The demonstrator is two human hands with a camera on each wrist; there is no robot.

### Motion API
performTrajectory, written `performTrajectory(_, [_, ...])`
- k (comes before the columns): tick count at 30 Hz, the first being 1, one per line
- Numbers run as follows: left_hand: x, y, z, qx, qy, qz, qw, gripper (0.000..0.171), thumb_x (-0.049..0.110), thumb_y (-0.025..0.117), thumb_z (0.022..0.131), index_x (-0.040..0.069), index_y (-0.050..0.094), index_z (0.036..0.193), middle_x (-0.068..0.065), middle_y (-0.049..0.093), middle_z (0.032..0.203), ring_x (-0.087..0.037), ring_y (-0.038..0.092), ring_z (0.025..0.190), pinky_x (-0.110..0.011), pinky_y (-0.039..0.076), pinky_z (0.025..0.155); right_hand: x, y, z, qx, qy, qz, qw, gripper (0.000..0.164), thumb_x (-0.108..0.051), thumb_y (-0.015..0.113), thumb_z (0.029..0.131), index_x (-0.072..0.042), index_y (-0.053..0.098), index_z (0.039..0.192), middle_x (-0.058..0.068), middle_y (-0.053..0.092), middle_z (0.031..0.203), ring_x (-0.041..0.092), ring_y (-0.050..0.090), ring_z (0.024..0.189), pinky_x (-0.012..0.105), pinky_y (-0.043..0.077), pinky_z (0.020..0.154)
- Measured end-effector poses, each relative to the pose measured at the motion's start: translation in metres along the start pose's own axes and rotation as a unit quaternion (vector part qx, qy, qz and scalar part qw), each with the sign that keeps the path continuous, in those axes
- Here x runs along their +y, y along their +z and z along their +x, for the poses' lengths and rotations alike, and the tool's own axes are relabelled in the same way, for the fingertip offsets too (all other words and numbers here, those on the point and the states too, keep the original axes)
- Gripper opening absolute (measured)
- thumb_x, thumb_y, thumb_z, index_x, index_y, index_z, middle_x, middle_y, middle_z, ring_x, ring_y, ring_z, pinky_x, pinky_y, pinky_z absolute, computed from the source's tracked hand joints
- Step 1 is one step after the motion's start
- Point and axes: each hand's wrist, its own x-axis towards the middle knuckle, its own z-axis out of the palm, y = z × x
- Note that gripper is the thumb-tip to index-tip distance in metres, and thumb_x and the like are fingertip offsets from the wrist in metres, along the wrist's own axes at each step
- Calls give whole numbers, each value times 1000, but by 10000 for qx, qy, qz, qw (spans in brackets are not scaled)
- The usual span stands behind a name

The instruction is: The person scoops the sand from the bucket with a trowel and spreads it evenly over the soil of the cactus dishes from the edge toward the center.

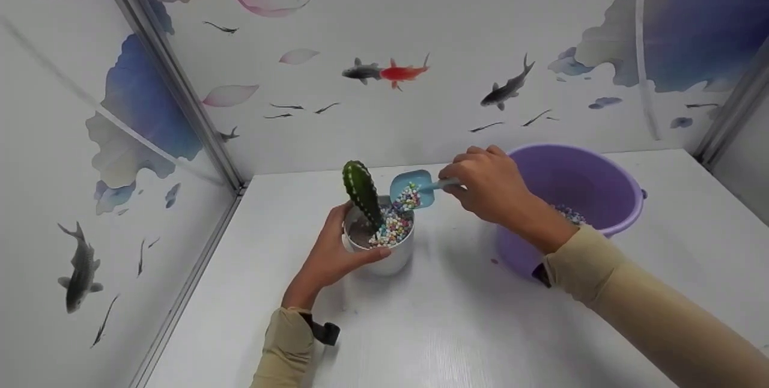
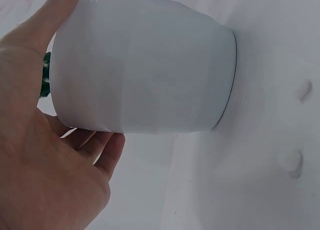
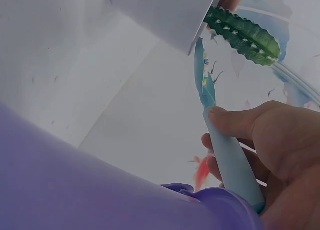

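A green cactus [image 1: 362,193] leans to the left in a white pot [image 1: 390,263] that stands on the table. Colored pebbles [image 1: 392,229] cover the right part of the pot's top, while the left part shows a darker surface. My left hand [image 1: 334,251] grips the pot's rim from the left, thumb across the front; the left wrist view shows its fingers [image 2: 111,152] round the pot's side. With my right hand [image 1: 488,187] I hold a light blue shovel [image 3: 231,157] by its handle. Its scoop, tilted at the pot's right rim, carries more pebbles.
Right of the pot stands a purple bucket [image 1: 625,214], with pebbles [image 1: 568,214] inside, partly behind my right forearm. White panels printed with fish and petals enclose the white table [image 1: 420,328] at the back and left. A small reddish bit [image 1: 494,261] lies beside the bucket.
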Motion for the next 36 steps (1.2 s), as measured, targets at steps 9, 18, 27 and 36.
performTrajectory(9, [5,7,0,164,-199,364,9990,127,65,96,71,19,28,168,-8,27,167,-29,29,163,-58,29,135,-5,2,2,13,46,92,9999,20,-16,89,92,-17,86,112,1,83,100,26,69,93,42,50,79])
performTrajectory(18, [3,6,1,213,-105,286,9993,122,61,97,72,21,32,166,-8,31,166,-28,33,162,-58,29,135,-8,5,4,276,-101,133,9995,19,-15,91,89,-16,87,108,2,84,97,27,71,90,44,53,77])
performTrajectory(27, [1,7,1,250,37,140,9996,118,58,97,74,23,33,167,-5,33,168,-26,32,163,-57,28,135,-13,10,7,415,-45,215,9989,20,-15,92,87,-13,86,106,4,84,99,28,71,90,46,58,80])
performTrajectory(36, [1,7,0,255,8,134,9996,118,57,97,74,23,33,167,-5,33,169,-27,32,163,-57,28,136,-12,16,8,408,-63,755,9963,21,-5,87,91,-10,85,111,7,84,105,30,70,96,51,60,84])
